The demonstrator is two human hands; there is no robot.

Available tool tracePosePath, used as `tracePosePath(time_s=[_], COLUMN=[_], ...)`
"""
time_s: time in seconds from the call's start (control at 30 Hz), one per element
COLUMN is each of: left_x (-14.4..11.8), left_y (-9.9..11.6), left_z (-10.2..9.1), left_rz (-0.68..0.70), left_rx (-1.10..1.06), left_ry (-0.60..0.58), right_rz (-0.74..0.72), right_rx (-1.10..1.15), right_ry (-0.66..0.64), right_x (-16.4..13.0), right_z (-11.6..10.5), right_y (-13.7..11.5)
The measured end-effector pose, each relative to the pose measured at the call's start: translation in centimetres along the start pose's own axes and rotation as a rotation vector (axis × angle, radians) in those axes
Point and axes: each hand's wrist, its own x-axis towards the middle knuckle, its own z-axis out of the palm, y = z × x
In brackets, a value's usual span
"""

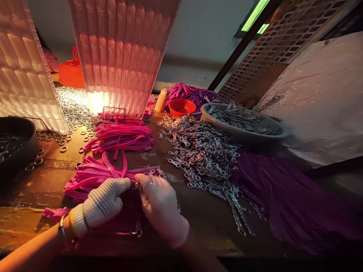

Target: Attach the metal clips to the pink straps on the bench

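Here, you are working at the near edge of the tabletop (42, 181), both hands meeting over a dark pink strap bundle (124, 219) lying right in front of you. Your left hand (102, 204), wearing a white knitted glove, is curling closed around the bundle's upper edge. Your right hand (160, 204), in a thin pale glove, is pinching something at that same edge, fingertips touching the left hand's; it is probably a small metal clasp, though shadow is hiding it. A metal ring (138, 231) is showing at the bundle's lower edge, between your wrists.

Just beyond your hands, a pile of bright pink straps (93, 172) is spreading across the tabletop, with a second pink pile (121, 136) lying farther back. To the right, a heap of silver metal clasps (204, 155) is sprawling toward a sheaf of purple straps (295, 200). Behind it, a grey bowl (244, 130) is holding more metal hardware, beside a small orange bowl (182, 107). Loose metal rings (70, 109) are glinting at the back left, under the lit translucent panel (121, 56).
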Motion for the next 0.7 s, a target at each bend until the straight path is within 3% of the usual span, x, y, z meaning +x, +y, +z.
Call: tracePosePath(time_s=[0.1, 0.2, 0.33, 0.43, 0.53, 0.7], left_x=[-0.1, -0.4, -1.0, -1.2, -0.8, 0.7], left_y=[0.6, 1.0, 0.8, 1.0, 1.5, 1.2], left_z=[-0.2, 0.0, 0.6, 0.7, 0.3, -2.8], left_rz=[-0.034, -0.057, -0.076, -0.063, -0.041, 0.04], left_rx=[-0.169, -0.189, -0.15, -0.201, -0.184, -0.053], left_ry=[0.021, 0.064, 0.083, 0.09, 0.058, -0.14], right_rz=[0.069, 0.132, 0.119, -0.019, -0.102, -0.179], right_rx=[0.101, 0.11, 0.003, -0.07, -0.111, -0.187], right_ry=[-0.174, -0.359, -0.46, -0.428, -0.318, -0.194], right_x=[0.5, 1.3, 1.6, 0.9, 0.1, -0.1], right_z=[-1.3, -2.0, -1.5, -0.5, 0.2, 0.3], right_y=[-0.4, -0.6, -0.7, -0.5, -0.2, 0.4])
